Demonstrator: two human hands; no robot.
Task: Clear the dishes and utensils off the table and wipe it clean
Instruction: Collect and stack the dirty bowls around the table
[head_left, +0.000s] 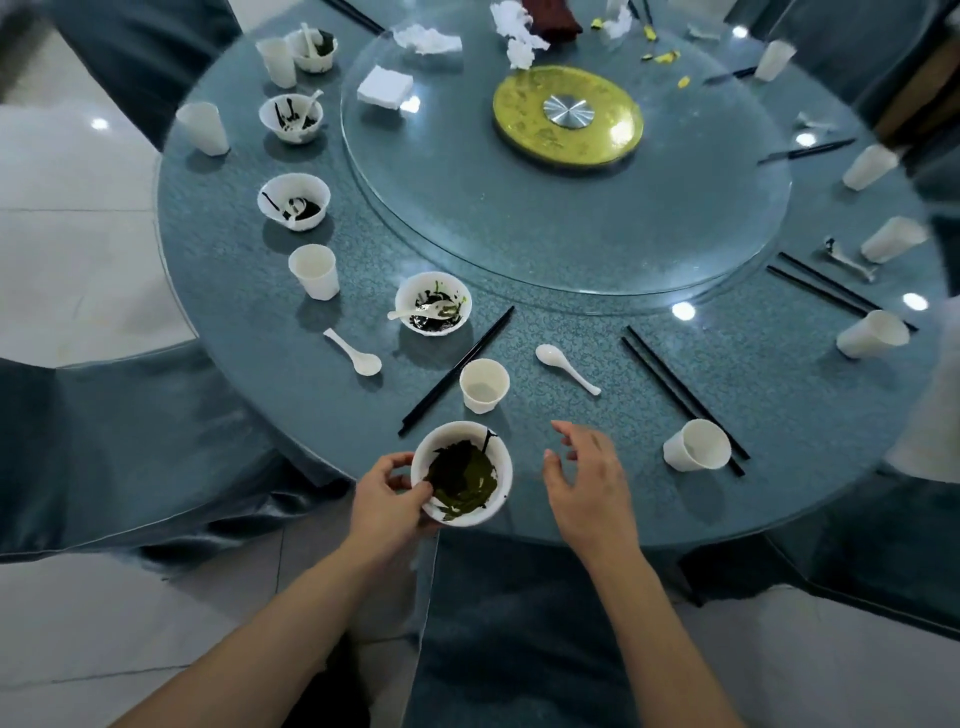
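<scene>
**Round banquet table, near edge: one bowl in hand**

Blue patterned cloth under glass covers the round table (545, 467), with pale floor tiles and draped chairs around it.

At the near edge the left hand (387, 499) grips a white bowl (462, 474) by its left rim, thumb hooked inside and fingers under the wall; the bowl is smeared with dark green and black residue. The right hand (587, 480) hovers just right of the bowl with fingers spread and curled, touching nothing.

Just beyond the bowl stands an empty white cup (483, 385), and a pair of black chopsticks (456, 371) runs diagonally along its left side. A white spoon (566, 368) lies to the cup's right. Farther right, a second cup (697, 445) lies tipped on its side against another chopstick pair (683, 397).

To the left sits a soiled bowl (432, 303) with a spoon resting in it, and a loose spoon (354, 352) lies beside it. More dirty bowls and cups follow the left rim, among them an upright cup (314, 271) and a bowl (293, 201).

Along the right rim several cups lie tipped over, one (872, 334) touching a chopstick pair (839, 291).

On the glass turntable (519, 218) in the middle rest a gold centre disc (567, 115), a folded napkin stack (385, 87) and crumpled tissues (517, 31).
</scene>
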